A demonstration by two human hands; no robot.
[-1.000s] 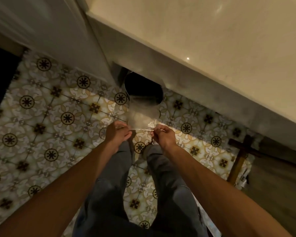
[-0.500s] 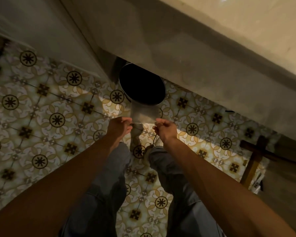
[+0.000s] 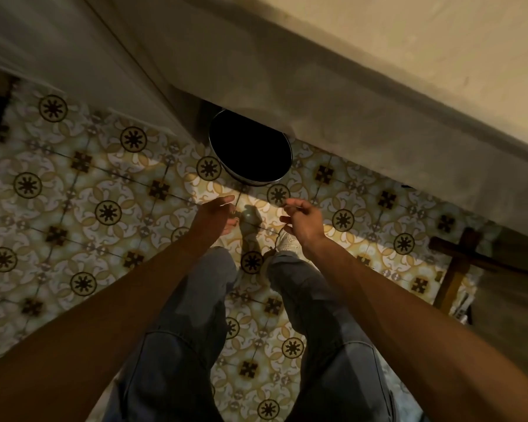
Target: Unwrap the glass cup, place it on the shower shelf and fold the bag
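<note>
Bare forearms, no sleeves; grey-blue jeans (image 3: 180,345) and a pale shoe (image 3: 288,243).

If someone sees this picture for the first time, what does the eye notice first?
The patterned floor tiles fill most of the view. Near the top centre stands a round bin with a dark inside, partly under a pale counter. Below it, the left hand and the right hand hang apart with loosely curled fingers, holding nothing visible.

I cannot make out the bag, the cup or the shelf anywhere in the dim head view, and my left hand (image 3: 214,214) and right hand (image 3: 304,222), held apart with loose fingers, show nothing in their grasp.
</note>
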